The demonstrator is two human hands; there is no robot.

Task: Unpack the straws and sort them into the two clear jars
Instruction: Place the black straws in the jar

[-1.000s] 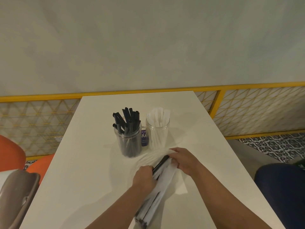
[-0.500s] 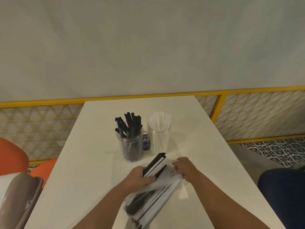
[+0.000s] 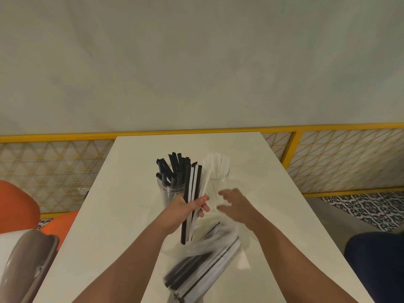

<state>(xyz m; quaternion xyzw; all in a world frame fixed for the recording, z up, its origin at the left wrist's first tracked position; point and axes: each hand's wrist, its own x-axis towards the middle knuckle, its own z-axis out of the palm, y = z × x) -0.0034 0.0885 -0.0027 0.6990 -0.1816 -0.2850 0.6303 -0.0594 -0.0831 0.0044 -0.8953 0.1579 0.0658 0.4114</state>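
So the left hand [image 3: 183, 209] has its grip clamped round a mixed bunch of straws [image 3: 192, 189], black and white together. It holds them nearly upright, with the lower ends just above the mouth of the plastic bag [image 3: 203, 265]. That bunch sits right in front of the two clear jars and covers the gap between them and a bit of each. The left jar [image 3: 166, 191] is packed with black straws [image 3: 175, 167] and the right jar [image 3: 218, 182] with white straws [image 3: 215, 162]. The right hand [image 3: 236, 204] hovers just beside the bunch with its grip apart, fingers spread, holding nothing, and it's a bit blurred. The bag lies crumpled on the counter [image 3: 122, 193] between the forearms with plenty of straws inside.

The counter is plain white and long, running up to a yellow railing [image 3: 293, 149] with lattice panels, with a bare grey wall [image 3: 196, 62] above. An orange seat [image 3: 15, 204] and a grey-brown thing [image 3: 28, 263] sit at the left. On the right there's patterned floor [image 3: 367, 206] and a dark blue shape [image 3: 380, 265].

Half a second ago both hands were down on the bag, with the bunch only halfway out. Now the bunch is lifted up to the jars and the right hand has let go of the plastic.
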